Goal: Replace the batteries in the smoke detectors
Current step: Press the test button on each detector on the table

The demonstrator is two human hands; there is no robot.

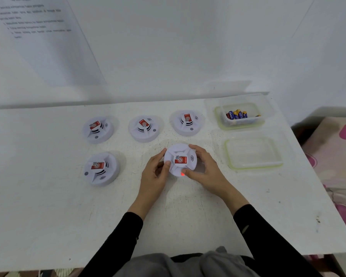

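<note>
White detector (180,159), red label, perhaps-lit red dot, in grip of left hand (155,172), right hand (205,168).

Soft, even, bright light; faint shadows; edges blurred and wide-angle bent.

A scuffed white table (48,196) stands against a plain white wall (188,47) in soft, even light. A printed sheet (38,37) hangs on the wall, upper left. A pink-spotted cloth (338,156) lies right of the table.
</note>
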